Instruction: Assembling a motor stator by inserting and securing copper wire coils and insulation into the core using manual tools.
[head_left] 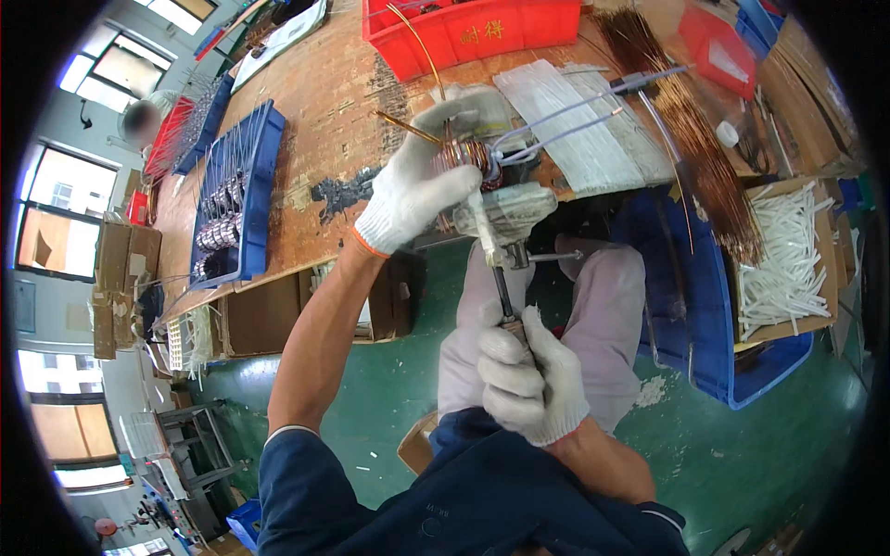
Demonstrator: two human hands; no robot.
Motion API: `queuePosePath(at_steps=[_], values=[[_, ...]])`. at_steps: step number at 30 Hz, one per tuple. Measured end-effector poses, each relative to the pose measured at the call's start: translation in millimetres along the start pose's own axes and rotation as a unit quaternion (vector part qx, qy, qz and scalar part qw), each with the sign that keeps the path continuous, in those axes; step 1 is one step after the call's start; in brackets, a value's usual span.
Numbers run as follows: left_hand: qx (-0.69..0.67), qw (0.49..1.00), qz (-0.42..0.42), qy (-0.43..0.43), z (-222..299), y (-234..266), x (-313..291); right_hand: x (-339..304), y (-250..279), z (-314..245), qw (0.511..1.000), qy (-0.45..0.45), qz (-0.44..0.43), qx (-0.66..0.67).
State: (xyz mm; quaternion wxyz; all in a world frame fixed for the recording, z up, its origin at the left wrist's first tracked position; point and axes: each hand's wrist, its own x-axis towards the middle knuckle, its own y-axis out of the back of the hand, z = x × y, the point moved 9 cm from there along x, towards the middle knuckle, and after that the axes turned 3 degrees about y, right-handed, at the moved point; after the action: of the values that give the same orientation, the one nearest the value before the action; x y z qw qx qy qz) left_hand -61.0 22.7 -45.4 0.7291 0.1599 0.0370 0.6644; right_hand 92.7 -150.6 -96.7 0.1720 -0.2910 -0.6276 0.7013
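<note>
My left hand (408, 199), in a white knit glove, is closed around a copper-wound ring coil (468, 156) at the table's front edge. Stiff copper wire ends (422, 51) and lavender sleeved leads (565, 125) stick out of the coil. Below it a clamp-like metal fixture (519, 255) with a crossbar and a wrapped block (508, 211) juts from the edge. My right hand (533, 380), gloved too, grips a tool with a dark shaft (503, 292) and brownish handle, held upright above my lap. The tool's upper end meets a whitish strip by the fixture; its tip is unclear.
A red bin (473, 39) stands at the back of the worn wooden table (315, 120). Blue trays of coils (236, 195) line the left. Copper wires (709, 176) lie to the right, above a box of white tubes (786, 255) and a blue tub (681, 315).
</note>
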Motion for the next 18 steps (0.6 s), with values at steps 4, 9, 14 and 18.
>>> queuePosePath(at_steps=[4,9,14,18], values=[[-0.069,0.997,-0.035,-0.004,11,-8,7,21,-21,-2,0.982,-0.029,-0.107,0.154],[0.015,0.999,-0.025,-0.012,0,2,12,45,-16,-4,0.983,0.087,0.057,-0.152],[0.142,0.989,0.017,0.031,-5,11,6,58,-16,-38,0.971,0.101,0.09,-0.199],[0.138,0.99,0.022,0.008,-6,10,8,57,-25,-49,0.955,0.064,0.11,-0.267]])
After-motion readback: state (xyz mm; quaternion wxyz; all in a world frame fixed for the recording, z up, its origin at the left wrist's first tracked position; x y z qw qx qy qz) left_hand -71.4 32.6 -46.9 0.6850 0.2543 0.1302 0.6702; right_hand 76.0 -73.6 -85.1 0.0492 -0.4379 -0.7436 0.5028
